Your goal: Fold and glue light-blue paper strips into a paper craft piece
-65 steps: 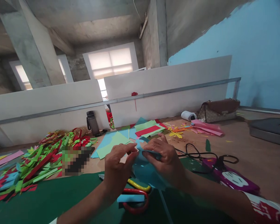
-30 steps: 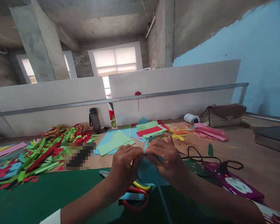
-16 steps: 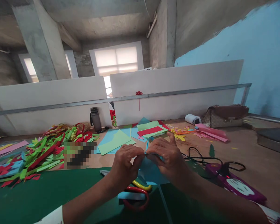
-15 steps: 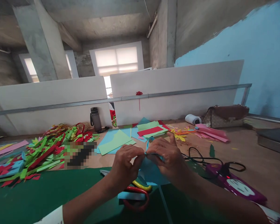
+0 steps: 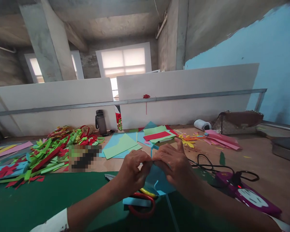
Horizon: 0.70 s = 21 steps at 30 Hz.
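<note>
Both hands meet over the green mat [image 5: 91,199], fingertips pinched together on a piece of blue paper [image 5: 160,178]. My left hand [image 5: 134,167] is closed on its left edge, thumb and forefinger pressed together. From the other side my right hand [image 5: 174,162] grips the same paper, hiding part of it. A folded or curled bit of the paper rises above the fingertips. Under my left hand lie scissors [image 5: 145,212] with red and yellow handles, and a short blue paper strip [image 5: 136,202] rests across them.
Green and red paper strips [image 5: 55,151] are heaped at the left. Behind the hands lie green sheets [image 5: 122,146] on blue ones. A grey bottle [image 5: 101,122] stands at the back. On the right are a purple power strip [image 5: 251,195], black cable [image 5: 205,165], pink paper [image 5: 222,139] and a handbag [image 5: 239,122].
The view has shifted slightly. My hands stay pinched on the blue paper, whose lower part now hangs differently, with a curled fold showing near its bottom edge.
</note>
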Available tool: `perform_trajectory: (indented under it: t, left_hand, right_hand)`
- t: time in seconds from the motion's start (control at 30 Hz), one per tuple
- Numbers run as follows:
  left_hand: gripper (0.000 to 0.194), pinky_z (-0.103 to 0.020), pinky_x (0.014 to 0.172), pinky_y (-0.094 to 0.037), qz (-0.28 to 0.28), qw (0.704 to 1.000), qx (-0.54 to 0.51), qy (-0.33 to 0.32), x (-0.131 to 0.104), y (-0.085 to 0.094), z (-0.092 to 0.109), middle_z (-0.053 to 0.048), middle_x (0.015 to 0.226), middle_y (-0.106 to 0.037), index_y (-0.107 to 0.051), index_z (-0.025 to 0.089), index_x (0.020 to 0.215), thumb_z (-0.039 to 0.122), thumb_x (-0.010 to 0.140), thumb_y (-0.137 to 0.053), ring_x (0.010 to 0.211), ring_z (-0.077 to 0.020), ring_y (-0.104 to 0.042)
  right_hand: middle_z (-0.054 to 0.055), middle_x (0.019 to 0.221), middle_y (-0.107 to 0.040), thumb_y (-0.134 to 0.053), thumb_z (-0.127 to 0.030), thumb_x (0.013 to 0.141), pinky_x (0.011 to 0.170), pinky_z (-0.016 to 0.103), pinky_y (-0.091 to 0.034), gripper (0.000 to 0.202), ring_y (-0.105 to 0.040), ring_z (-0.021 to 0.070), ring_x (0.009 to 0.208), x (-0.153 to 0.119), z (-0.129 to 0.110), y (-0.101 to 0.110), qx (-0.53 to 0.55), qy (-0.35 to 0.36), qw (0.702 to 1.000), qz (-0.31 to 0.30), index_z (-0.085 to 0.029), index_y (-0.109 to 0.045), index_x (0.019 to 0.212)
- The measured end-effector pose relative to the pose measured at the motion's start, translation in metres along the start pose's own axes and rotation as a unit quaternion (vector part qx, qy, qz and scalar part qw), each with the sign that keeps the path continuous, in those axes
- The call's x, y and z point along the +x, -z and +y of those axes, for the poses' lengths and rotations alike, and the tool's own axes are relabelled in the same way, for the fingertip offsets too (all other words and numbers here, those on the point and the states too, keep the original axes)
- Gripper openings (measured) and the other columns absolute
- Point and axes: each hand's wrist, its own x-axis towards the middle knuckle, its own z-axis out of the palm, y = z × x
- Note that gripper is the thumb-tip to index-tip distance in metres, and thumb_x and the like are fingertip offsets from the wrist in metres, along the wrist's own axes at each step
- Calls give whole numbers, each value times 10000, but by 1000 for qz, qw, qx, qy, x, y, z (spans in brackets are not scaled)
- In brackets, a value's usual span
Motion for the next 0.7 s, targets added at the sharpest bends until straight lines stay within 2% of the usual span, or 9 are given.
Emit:
perform_trajectory:
  t: [0.27,0.37,0.43,0.5,0.57,0.6,0.67,0.7]
  left_hand:
    - [181,-275,625,-331,21,997,30,-67,0,-6,-8,16,597,-462,-404,187,664,104,824,-385,583,-119,-422]
    - [184,-276,615,-324,27,994,53,-93,1,-6,-9,17,585,-456,-414,184,660,100,821,-390,579,-118,-409]
    - [193,-277,602,-318,37,991,66,-111,1,-7,-10,19,563,-446,-418,182,644,104,819,-394,564,-118,-395]
    - [199,-280,599,-318,45,990,64,-116,2,-7,-11,16,559,-456,-432,176,637,114,822,-396,559,-117,-395]
    - [199,-276,600,-328,49,994,32,-87,3,-6,-9,9,573,-479,-462,167,644,134,831,-403,565,-115,-411]
    - [188,-269,599,-339,43,998,1,-52,4,-5,-8,5,588,-493,-486,161,658,146,831,-416,574,-114,-425]
    - [136,-246,588,-362,26,994,-94,49,6,-2,-4,-3,621,-523,-540,145,697,167,810,-469,595,-111,-457]
    - [99,-236,583,-375,12,983,-153,105,8,0,-2,-9,644,-543,-566,137,722,172,789,-503,609,-112,-475]
  right_hand:
    - [-30,705,-600,-502,-118,829,974,457,-149,138,-560,156,752,-1,-3,0,30,-13,999,-4,-212,-557,743]
    - [-20,766,-628,-525,-109,811,984,456,-140,110,-577,161,782,-2,-1,0,52,-17,998,5,-214,-556,825]
    - [-14,819,-642,-521,-96,806,988,466,-125,156,-582,169,823,-1,-1,0,60,-18,998,-7,-225,-562,884]
    - [-19,776,-634,-509,-96,809,982,480,-122,150,-576,174,811,0,-2,1,58,-19,998,-29,-226,-581,834]
    - [-25,691,-602,-516,-107,803,972,487,-137,137,-564,168,756,2,-3,3,54,-36,997,-46,-208,-580,736]
    - [-28,673,-590,-527,-113,796,972,490,-139,134,-559,164,737,3,-3,3,56,-54,996,-48,-200,-572,705]
    - [-29,686,-598,-548,-127,785,979,498,-131,117,-558,160,732,6,-1,4,68,-104,991,-53,-194,-566,690]
    - [-29,702,-608,-557,-139,782,986,503,-123,105,-561,160,738,7,0,4,77,-130,987,-56,-195,-568,694]
